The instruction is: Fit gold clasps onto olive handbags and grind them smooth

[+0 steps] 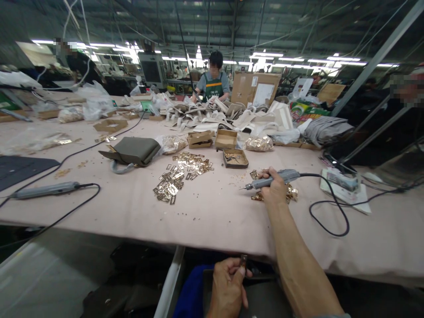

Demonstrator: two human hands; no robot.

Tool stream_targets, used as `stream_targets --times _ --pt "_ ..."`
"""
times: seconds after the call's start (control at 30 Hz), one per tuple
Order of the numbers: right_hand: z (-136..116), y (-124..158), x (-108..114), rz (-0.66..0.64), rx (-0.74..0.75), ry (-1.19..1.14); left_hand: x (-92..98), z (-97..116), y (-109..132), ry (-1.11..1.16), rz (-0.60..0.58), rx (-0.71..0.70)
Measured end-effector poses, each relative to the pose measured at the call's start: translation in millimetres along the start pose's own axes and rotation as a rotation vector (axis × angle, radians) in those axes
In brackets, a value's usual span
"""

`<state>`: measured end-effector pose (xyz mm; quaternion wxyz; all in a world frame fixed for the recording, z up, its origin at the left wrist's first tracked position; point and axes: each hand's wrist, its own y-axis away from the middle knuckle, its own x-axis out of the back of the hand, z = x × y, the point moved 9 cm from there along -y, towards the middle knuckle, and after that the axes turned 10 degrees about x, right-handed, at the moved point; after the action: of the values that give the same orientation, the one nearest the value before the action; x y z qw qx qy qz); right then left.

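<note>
My right hand point(274, 187) is stretched out over the pink table point(212, 212), wrapped round a grey electric screwdriver point(272, 179) whose tip points left. Its black cord point(327, 212) loops off to the right. Under that hand lies a small heap of gold metal buckles point(292, 193). My left hand point(228, 282) is down below the table's front edge, pinching a small metal buckle point(244, 259) between thumb and fingers. A spread of gold buckles point(180, 174) lies left of centre on the table.
An olive green bag point(134, 151) lies beyond the buckles, with small cardboard boxes point(226, 139) and bagged parts nearby. A second grey screwdriver point(44, 190) rests at the left. A person in a green apron point(212, 84) works at the far end among piled cream bag pieces. A power strip point(342, 181) sits at the right.
</note>
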<state>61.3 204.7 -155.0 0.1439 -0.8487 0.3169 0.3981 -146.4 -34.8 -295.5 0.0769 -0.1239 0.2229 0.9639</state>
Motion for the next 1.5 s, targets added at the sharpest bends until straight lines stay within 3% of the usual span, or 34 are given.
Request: stream_targets --times 0.17,0.3,0.43,0.57,0.77,1.5 --pt "-47 54 6 -0.081 0.001 0.064 -1.6 15 11 0.017 0.012 0.001" --pt "-75 113 28 -0.117 -0.034 0.154 -0.2 15 13 0.019 0.000 -0.031" --pt "-91 161 60 -0.051 -0.018 0.240 0.3 11 14 0.017 -0.011 -0.023" --pt "-92 189 82 0.002 0.018 0.284 -1.0 10 15 0.032 -0.028 -0.016" --pt "-86 203 90 -0.010 0.065 0.294 -0.7 7 16 0.044 -0.030 -0.022" --pt "-88 210 93 -0.015 0.153 0.311 -1.6 11 23 0.027 -0.045 -0.062"
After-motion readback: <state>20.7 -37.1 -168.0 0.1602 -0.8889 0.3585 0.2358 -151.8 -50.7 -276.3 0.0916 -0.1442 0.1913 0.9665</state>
